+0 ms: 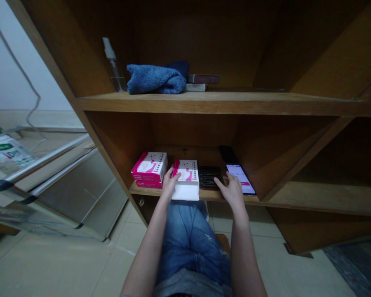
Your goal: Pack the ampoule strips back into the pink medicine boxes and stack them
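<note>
A white and pink carton [185, 170] lies on the lower shelf in front of me, with a white flap [186, 192] sticking out over the front edge. My left hand [169, 183] is closed on its left side, the thumb resting on the printed top. To the right of the carton is a dark tray-like thing [208, 175] with several black strips or rows. Over its right end is my right hand [233, 189], thumb and forefinger spread apart; whether it touches the tray is unclear. A lit phone [240, 179] lies right beside that hand.
Two more pink cartons [148, 169] are stacked at left. A black object [228, 154] lies behind the phone. The upper shelf holds a spray bottle [114, 68], a blue cloth [156, 79] and small boxes [200, 81]. A metal-framed rack [64, 177] stands left.
</note>
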The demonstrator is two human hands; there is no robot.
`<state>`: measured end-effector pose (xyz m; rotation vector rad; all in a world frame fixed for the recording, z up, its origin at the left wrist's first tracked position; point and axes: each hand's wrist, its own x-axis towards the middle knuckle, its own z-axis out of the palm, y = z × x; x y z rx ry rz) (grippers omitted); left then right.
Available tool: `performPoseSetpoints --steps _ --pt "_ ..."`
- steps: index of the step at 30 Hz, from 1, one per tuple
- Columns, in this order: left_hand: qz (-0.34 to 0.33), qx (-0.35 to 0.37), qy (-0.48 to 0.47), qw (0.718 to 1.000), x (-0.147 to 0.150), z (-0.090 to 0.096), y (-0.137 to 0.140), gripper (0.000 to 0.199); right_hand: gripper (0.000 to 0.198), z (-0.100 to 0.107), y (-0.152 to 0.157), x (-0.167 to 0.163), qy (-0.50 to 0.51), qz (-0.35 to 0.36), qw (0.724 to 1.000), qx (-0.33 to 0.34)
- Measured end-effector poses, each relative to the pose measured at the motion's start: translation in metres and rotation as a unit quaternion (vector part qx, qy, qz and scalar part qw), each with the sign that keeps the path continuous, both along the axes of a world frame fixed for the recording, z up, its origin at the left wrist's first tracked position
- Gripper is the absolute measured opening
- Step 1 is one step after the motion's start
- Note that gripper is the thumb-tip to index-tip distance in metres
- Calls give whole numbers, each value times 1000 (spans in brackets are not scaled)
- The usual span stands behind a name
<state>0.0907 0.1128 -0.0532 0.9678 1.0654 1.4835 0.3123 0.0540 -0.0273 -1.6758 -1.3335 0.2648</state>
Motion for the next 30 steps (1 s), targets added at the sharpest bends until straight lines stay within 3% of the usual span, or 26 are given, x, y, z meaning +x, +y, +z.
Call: performPoseSetpoints --steps 2,4,7,10,15,21,30 --pt "-3 -3 1 1000 -1 0 0 55 42 8 -11 -18 29 -24 996 75" --pt "-5 -5 1 1000 -1 -1 0 56 27 15 -26 -42 58 58 992 93" --pt "-7 -4 8 1000 -1 -1 1 55 18 18 -42 -80 89 243 965 43" --pt "8 -13 16 1000 -1 -1 2 56 31 11 -42 -106 134 317 938 -35" --pt "21 -14 9 1000 0 -1 2 56 45 6 -23 -116 81 276 952 -107" --pt "3 -7 11 1000 0 3 0 52 42 9 -14 -121 -79 287 951 -82" --pt "15 -18 18 1000 0 5 0 50 37 9 -8 -127 -119 258 951 -125"
